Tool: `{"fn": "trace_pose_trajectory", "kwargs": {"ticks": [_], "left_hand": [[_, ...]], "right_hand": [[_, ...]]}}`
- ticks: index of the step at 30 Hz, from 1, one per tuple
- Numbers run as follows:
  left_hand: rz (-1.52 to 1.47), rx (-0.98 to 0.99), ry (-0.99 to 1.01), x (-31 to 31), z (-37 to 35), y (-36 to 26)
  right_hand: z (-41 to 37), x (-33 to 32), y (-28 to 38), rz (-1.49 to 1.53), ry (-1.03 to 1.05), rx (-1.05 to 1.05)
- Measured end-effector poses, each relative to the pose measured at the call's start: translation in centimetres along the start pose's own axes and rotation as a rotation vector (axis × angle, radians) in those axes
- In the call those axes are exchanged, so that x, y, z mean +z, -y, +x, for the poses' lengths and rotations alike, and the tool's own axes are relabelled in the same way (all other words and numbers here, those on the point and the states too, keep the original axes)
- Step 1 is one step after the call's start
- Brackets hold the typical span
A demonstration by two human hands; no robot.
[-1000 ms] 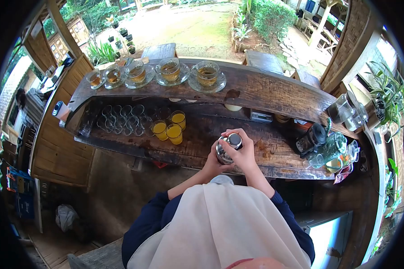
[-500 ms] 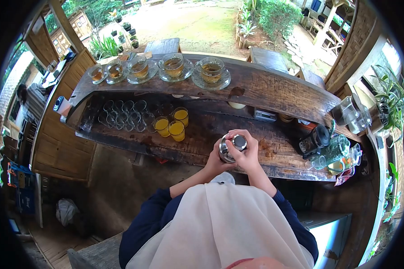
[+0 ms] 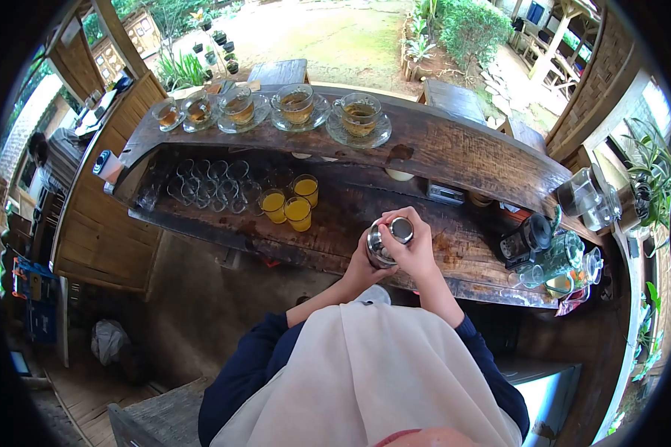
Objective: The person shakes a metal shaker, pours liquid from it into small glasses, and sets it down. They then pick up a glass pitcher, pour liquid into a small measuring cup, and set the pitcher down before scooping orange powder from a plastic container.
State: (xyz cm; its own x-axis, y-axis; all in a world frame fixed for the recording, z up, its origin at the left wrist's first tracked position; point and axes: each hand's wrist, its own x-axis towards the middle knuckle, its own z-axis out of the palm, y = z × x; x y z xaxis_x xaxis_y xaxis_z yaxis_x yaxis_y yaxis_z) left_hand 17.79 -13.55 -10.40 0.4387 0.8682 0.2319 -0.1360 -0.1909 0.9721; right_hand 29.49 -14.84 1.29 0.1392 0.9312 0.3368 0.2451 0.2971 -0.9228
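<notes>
A shiny metal shaker (image 3: 379,250) is held between my two hands in front of my body, over the near edge of the wooden counter (image 3: 455,253). My left hand (image 3: 360,270) wraps round its lower left side. My right hand (image 3: 416,252) is closed round its upper part, near the round metal cap (image 3: 401,229). To the left on the counter stand glasses of orange drink (image 3: 298,213). Several empty clear glasses (image 3: 215,186) are grouped farther left.
Glass cups of tea (image 3: 360,115) on saucers line the raised shelf (image 3: 455,141). At the right stand a French press (image 3: 525,240), glass jugs (image 3: 563,253) and a plant (image 3: 652,160). A person (image 3: 56,160) is at the far left.
The view has shifted slightly, so the counter and cups appear a little farther right. Both hands still hold the shaker, which has tilted slightly.
</notes>
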Motion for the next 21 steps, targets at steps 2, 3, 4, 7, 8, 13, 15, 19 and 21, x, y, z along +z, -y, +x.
{"fn": "trace_pose_trajectory", "kwargs": {"ticks": [2, 3, 4, 7, 8, 13, 15, 19, 21], "left_hand": [[-0.015, -0.01, -0.005, 0.1, 0.0, -0.3], [-0.029, -0.016, -0.004, 0.1, 0.0, -0.3], [-0.028, -0.016, -0.007, 0.2, 0.0, -0.3], [0.011, -0.001, -0.015, 0.2, -0.1, 0.0], [0.031, -0.001, -0.013, 0.1, -0.1, 0.1], [0.054, 0.032, 0.005, 0.1, 0.0, -0.3], [0.023, 0.036, 0.002, 0.2, -0.1, 0.1], [0.05, 0.024, -0.023, 0.3, -0.2, 0.5], [0.046, -0.024, -0.029, 0.2, -0.2, 0.3]], "right_hand": [[0.1, -0.1, -0.3, 0.002, -0.007, -0.038], [0.2, -0.1, -0.2, 0.003, -0.005, -0.037], [0.3, -0.1, 0.0, -0.049, -0.002, -0.005], [0.6, -0.1, 0.3, -0.099, 0.001, 0.038], [0.6, -0.1, 0.3, -0.1, 0.003, 0.047], [0.0, 0.0, 0.1, -0.09, -0.027, -0.018], [-0.3, 0.0, -0.1, -0.084, -0.042, -0.04], [-0.5, 0.0, -0.8, -0.042, -0.073, -0.149], [-0.2, 0.0, -0.7, -0.031, -0.063, -0.151]]}}
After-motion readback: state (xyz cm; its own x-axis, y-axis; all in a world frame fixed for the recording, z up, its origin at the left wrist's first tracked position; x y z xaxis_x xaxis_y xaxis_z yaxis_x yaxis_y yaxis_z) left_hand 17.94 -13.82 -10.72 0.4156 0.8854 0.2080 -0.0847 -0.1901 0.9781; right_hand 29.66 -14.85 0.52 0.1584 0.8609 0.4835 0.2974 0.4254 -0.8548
